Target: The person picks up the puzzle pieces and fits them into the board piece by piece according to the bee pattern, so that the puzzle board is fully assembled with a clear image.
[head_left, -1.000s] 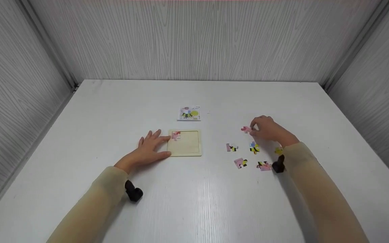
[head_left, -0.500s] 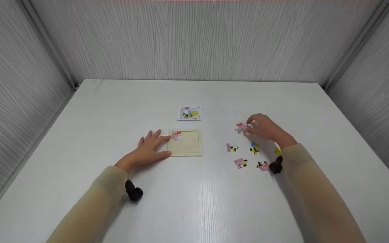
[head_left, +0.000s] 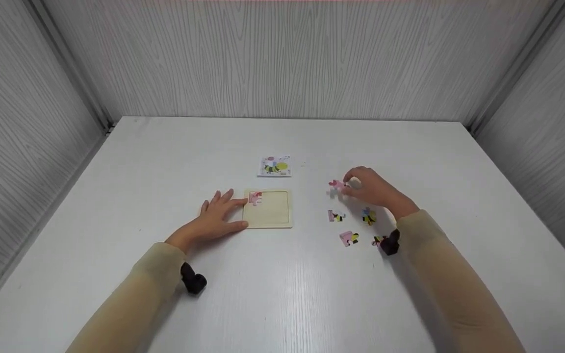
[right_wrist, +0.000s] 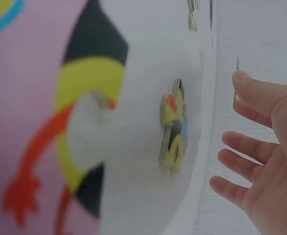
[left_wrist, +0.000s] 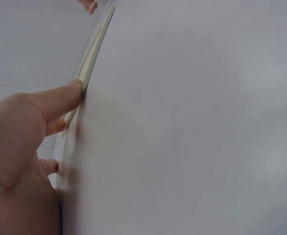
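Note:
My left hand (head_left: 216, 218) lies by the left side of a square wooden puzzle tray (head_left: 291, 211). Its thumb and index fingertips touch the tray's edge, with the fingers spread. One pink puzzle piece (head_left: 255, 198) sits in the tray's upper left corner. Above the table, my right hand (head_left: 373, 189) pinches another pink puzzle piece (head_left: 337, 185) between thumb and index finger. In the right wrist view that piece (right_wrist: 235, 99) shows edge-on, and the other fingers are loosely bent. In the left wrist view, the left thumb presses the tray's rim (left_wrist: 97, 51).
Near my right forearm lie a white-and-black piece (head_left: 336, 215), a blue-and-yellow bee piece (head_left: 369, 216), a pink-and-yellow piece (head_left: 349, 238) and a piece (head_left: 377, 240) partly covered by the black wrist camera (head_left: 390, 243). A bee picture card (head_left: 275, 166) lies behind the tray.
My right hand has moved left with the pink puzzle piece, towards the tray. Its sleeve now hides the yellow piece. My left hand has stayed at the tray.

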A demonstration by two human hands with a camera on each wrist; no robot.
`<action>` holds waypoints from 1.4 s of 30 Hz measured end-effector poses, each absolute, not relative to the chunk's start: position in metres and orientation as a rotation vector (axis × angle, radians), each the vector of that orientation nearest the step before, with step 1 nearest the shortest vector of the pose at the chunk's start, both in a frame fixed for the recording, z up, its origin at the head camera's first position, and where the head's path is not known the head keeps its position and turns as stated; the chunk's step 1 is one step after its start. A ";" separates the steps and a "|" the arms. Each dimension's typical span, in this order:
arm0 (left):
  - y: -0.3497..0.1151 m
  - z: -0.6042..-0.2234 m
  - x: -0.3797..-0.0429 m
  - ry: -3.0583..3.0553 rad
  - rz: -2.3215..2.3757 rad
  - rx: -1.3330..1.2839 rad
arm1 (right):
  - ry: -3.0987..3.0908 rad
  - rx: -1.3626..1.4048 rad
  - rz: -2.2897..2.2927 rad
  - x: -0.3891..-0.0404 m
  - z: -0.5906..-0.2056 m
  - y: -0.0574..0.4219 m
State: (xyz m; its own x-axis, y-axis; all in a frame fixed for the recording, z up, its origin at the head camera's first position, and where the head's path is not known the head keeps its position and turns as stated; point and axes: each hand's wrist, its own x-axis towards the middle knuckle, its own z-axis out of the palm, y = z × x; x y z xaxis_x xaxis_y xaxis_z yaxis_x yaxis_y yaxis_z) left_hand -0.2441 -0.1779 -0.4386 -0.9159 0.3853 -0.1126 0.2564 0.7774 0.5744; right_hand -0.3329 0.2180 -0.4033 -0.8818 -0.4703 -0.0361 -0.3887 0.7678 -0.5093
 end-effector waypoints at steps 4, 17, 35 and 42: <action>-0.179 -0.438 -0.245 2.748 0.851 0.504 | 2.796 -0.733 -0.774 -0.332 -0.401 0.206; -0.178 -0.438 -0.242 2.734 0.854 0.500 | 2.766 -0.800 -0.778 -0.330 -0.405 0.172; -0.178 -0.437 -0.243 2.741 0.842 0.497 | 2.733 -0.820 -0.761 -0.327 -0.405 0.135; -0.179 -0.437 -0.243 2.732 0.828 0.502 | 2.723 -0.831 -0.721 -0.324 -0.406 0.121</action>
State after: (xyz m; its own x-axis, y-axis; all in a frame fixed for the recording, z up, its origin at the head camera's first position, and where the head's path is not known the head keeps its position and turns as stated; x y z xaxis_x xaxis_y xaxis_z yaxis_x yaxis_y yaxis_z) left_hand -0.2433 -0.1790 -0.4366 -0.9117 0.3901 -0.1293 0.2527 0.7802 0.5722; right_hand -0.3243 0.1208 -0.4061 -0.8207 -0.5691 -0.0517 -0.4690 0.7225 -0.5081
